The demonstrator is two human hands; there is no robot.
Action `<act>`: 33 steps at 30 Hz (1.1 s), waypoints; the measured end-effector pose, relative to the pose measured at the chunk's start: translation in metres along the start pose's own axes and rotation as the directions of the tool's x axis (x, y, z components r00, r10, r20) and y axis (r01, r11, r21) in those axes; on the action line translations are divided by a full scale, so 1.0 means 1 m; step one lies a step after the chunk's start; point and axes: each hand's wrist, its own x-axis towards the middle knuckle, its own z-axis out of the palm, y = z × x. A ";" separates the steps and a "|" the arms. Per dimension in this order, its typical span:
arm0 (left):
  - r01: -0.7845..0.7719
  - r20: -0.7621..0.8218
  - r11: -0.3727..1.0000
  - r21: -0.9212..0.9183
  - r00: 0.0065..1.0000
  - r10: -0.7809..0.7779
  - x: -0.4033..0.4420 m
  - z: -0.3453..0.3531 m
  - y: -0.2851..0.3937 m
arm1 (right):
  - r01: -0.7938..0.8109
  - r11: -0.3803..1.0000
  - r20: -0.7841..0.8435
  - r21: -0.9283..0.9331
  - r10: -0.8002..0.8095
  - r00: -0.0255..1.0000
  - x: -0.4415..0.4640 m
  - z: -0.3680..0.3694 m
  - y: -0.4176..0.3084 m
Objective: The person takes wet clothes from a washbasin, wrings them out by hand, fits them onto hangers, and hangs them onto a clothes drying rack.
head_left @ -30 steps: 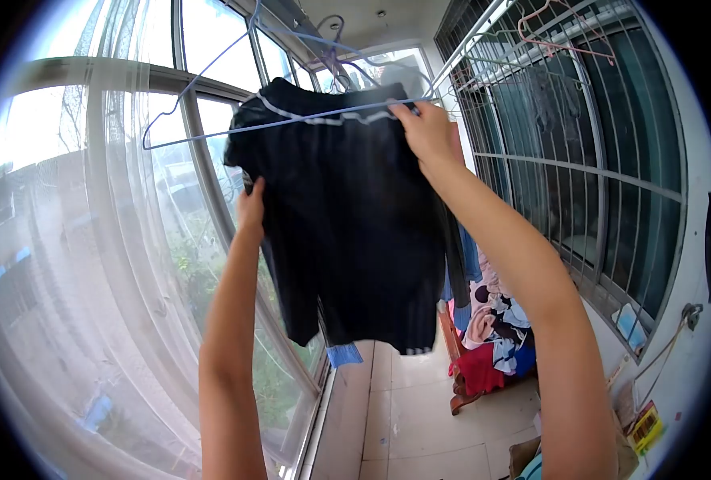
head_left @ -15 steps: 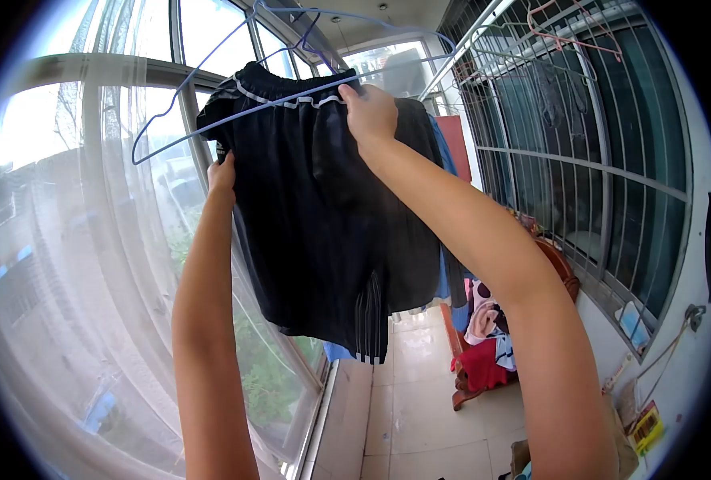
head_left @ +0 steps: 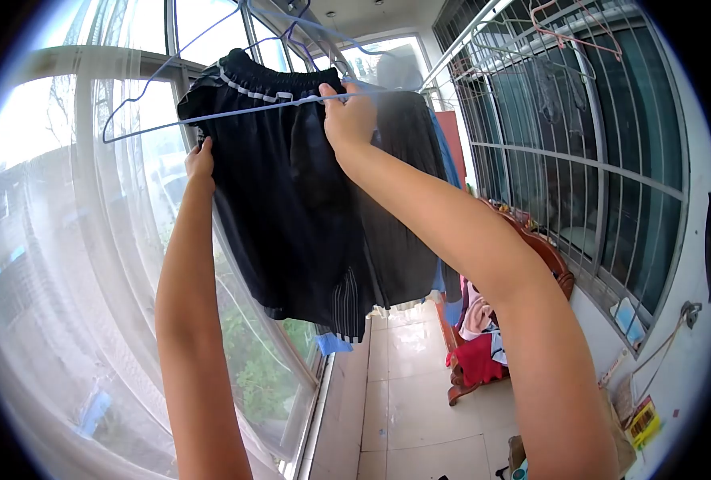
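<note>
A pair of black shorts (head_left: pixel 279 208) with an elastic waist, a white drawstring and white side stripes hangs in front of me. At the left side of the shorts, my left hand (head_left: pixel 201 160) pinches the cloth a little below the waistband. My right hand (head_left: pixel 351 116) is closed on the right end of the waistband, thumb in front, other fingers mostly hidden. A blue wire hanger (head_left: pixel 155 126) has its bottom bar running across the front of the shorts, just below the waistband and beside my right thumb.
Behind the shorts hangs a dark garment (head_left: pixel 403 192). Windows with a sheer curtain (head_left: pixel 103 240) line the left; a barred window (head_left: pixel 603 164) is on the right. A wooden seat (head_left: pixel 551 254) holds clothes, including a red cloth (head_left: pixel 477 360). Pinkish hangers (head_left: pixel 575 36) hang upper right.
Both hands and the shorts have shifted left and slightly up in view, and the hanger has moved left too. My hold on the cloth looks the same.
</note>
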 end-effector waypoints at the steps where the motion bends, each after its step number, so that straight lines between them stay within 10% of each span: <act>1: 0.000 -0.001 1.000 0.000 1.000 0.000 0.001 -0.004 -0.004 | 0.000 1.000 0.001 0.000 0.000 1.000 0.002 0.000 0.001; 7: 0.283 0.331 0.950 -0.133 0.916 -0.226 -0.025 -0.035 -0.039 | 0.175 0.977 0.380 -0.120 -0.118 0.918 0.035 -0.018 0.029; 11: 0.256 0.474 0.967 -0.007 0.852 -0.222 -0.088 -0.054 -0.044 | 0.125 0.988 0.160 0.091 -0.138 0.977 0.049 -0.087 0.037; 16: 0.369 0.437 0.929 -0.018 0.839 -0.325 -0.151 -0.061 -0.052 | -0.263 0.937 0.582 -0.228 0.348 0.735 -0.007 -0.190 0.033; 23: 0.360 0.557 0.889 -0.284 0.816 -0.153 -0.220 -0.038 -0.039 | -0.318 0.943 0.301 -0.095 0.332 0.894 -0.045 -0.259 0.042; 30: 0.444 0.721 0.895 -0.049 0.635 -0.276 -0.282 -0.043 -0.071 | -0.165 0.867 0.614 -0.471 0.456 0.644 -0.079 -0.312 0.074; 33: 0.455 0.629 0.867 -0.202 0.739 -0.241 -0.306 -0.055 -0.082 | -0.292 0.864 0.374 -0.410 0.451 0.810 -0.102 -0.333 0.062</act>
